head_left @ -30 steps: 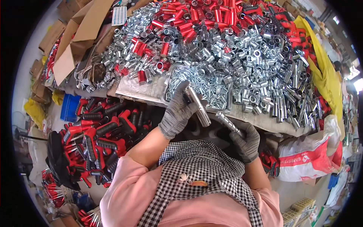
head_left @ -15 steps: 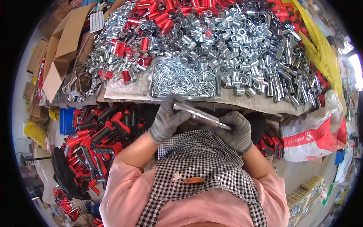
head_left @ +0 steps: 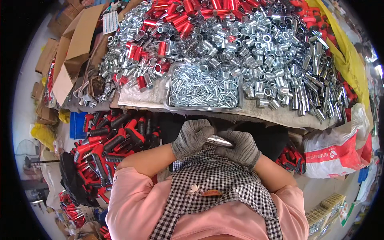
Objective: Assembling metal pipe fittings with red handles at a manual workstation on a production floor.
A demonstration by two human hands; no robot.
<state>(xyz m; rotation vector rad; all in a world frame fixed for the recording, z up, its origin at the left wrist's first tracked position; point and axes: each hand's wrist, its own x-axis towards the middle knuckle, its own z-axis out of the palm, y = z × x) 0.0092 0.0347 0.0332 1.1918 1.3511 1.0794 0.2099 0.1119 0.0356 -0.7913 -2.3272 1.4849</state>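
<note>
From where I stand, the biggest thing is the work table [head_left: 276,115], covered by a wide heap of silver rings [head_left: 266,52], with red tubes [head_left: 190,8] piled at the far side. Up against its near edge is a person in a pink shirt [head_left: 138,200] and a checked apron [head_left: 224,190]. On the person's left, below the table edge, is a jumble of red-and-black handles [head_left: 106,150]; on the right a white-and-red sack [head_left: 334,156] slumps, below a yellow cloth [head_left: 354,68] hanging along the table's right side. A cardboard box [head_left: 82,40] gapes open at the far left, and a shallow tray [head_left: 169,107] sits at the table's near edge, a blue bin [head_left: 76,125] lower down to its left.

Both hands wear grey gloves and meet in front of the apron's top. The left hand [head_left: 193,138] is curled tight round one end of a shiny metal tube [head_left: 220,141]; the right hand [head_left: 240,148] wraps the other end, leaving just a short middle stretch showing. The tube lies nearly level, tipped down slightly to the right, just short of the table. Smallest are the silver pins [head_left: 202,88] filling the tray
</note>
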